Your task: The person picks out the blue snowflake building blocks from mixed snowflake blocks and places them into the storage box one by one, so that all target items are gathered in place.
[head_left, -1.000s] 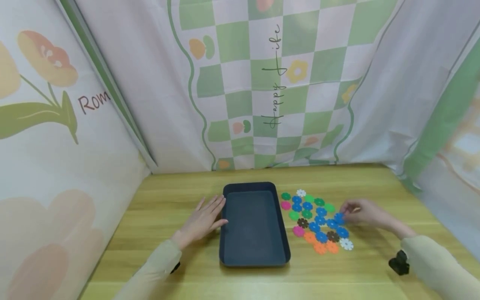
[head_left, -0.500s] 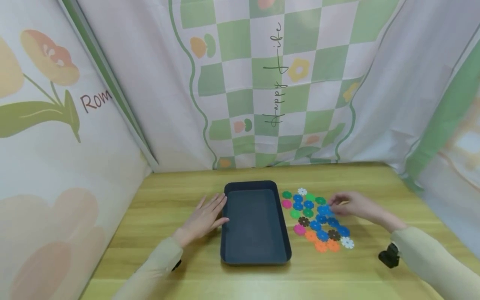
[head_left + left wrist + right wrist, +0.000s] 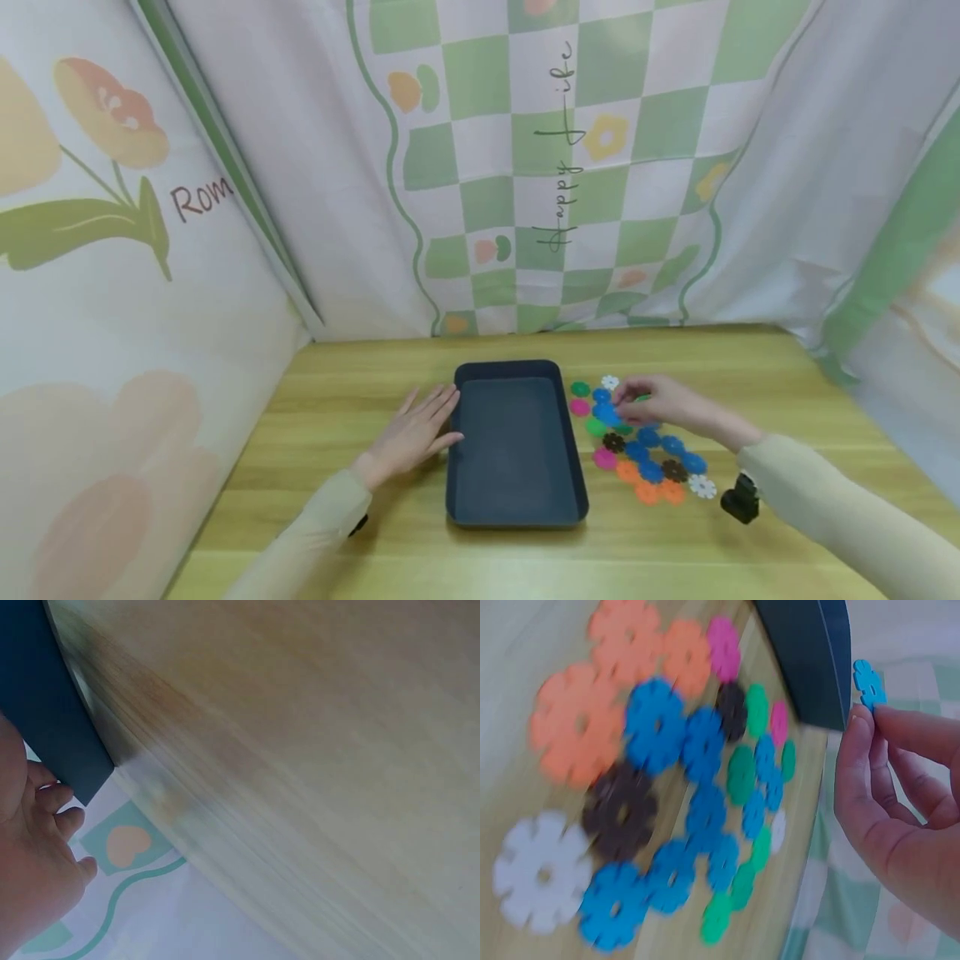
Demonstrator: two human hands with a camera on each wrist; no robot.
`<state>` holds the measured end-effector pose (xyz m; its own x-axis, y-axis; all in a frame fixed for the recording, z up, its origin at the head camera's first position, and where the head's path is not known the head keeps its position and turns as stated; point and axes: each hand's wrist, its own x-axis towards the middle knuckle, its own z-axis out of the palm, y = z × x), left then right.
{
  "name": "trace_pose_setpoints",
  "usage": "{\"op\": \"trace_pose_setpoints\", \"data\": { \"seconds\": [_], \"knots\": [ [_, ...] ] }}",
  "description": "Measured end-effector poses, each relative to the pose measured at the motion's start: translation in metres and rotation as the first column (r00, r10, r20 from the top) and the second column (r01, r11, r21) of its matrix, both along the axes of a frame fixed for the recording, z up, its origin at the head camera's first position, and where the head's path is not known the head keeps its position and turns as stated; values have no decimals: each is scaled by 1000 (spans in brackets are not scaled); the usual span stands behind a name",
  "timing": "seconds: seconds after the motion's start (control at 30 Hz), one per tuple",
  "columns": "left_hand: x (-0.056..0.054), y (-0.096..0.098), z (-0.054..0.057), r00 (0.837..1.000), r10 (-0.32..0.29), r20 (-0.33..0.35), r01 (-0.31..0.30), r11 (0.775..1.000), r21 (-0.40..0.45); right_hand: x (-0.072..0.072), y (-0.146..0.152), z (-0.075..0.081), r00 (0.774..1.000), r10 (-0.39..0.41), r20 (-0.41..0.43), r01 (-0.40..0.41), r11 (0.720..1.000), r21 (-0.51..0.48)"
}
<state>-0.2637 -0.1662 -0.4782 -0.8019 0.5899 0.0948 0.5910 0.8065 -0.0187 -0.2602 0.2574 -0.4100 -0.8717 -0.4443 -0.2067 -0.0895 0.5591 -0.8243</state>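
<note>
A dark rectangular baking tray [image 3: 517, 454] lies on the wooden table. My left hand [image 3: 411, 435] rests against its left wall, fingers fairly straight and thumb at the rim; the left wrist view also shows the fingertips by the tray's side. To the tray's right, my right hand [image 3: 663, 403] pinches one blue flower-shaped plastic disc [image 3: 869, 684] between thumb and forefinger, held above the table. Beneath and around that hand lie several notched discs, among them blue [image 3: 655, 726], orange [image 3: 577, 724], white [image 3: 543, 872], brown [image 3: 621, 813], green and pink ones. Some are hidden by the hand in the head view.
Discs lie close beside the tray's right wall, a pink disc [image 3: 580, 407] among the nearest. A printed curtain [image 3: 480, 167] hangs along the table's back edge, with more cloth at both sides. The wooden table [image 3: 360, 550] extends in front of the tray.
My right hand has lifted a blue disc from the right part of the scattered discs and carried it left towards the tray. The left hand stays at the tray's wall. The view has shifted slightly.
</note>
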Motion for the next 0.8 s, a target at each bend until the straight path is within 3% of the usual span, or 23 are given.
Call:
{"op": "trace_pose_setpoints", "data": {
  "seconds": [0.3, 0.8],
  "knots": [
    [2, 2, 3, 1000, 12, 19, -12, 1000, -12, -1, -51, 9, 996, 80, 24, -80, 997, -17],
    [0, 3, 4, 1000, 6, 3, -6, 1000, -21, 1, -119, -2, 980, 193, 58, -194, 981, 11]
  ]
}}
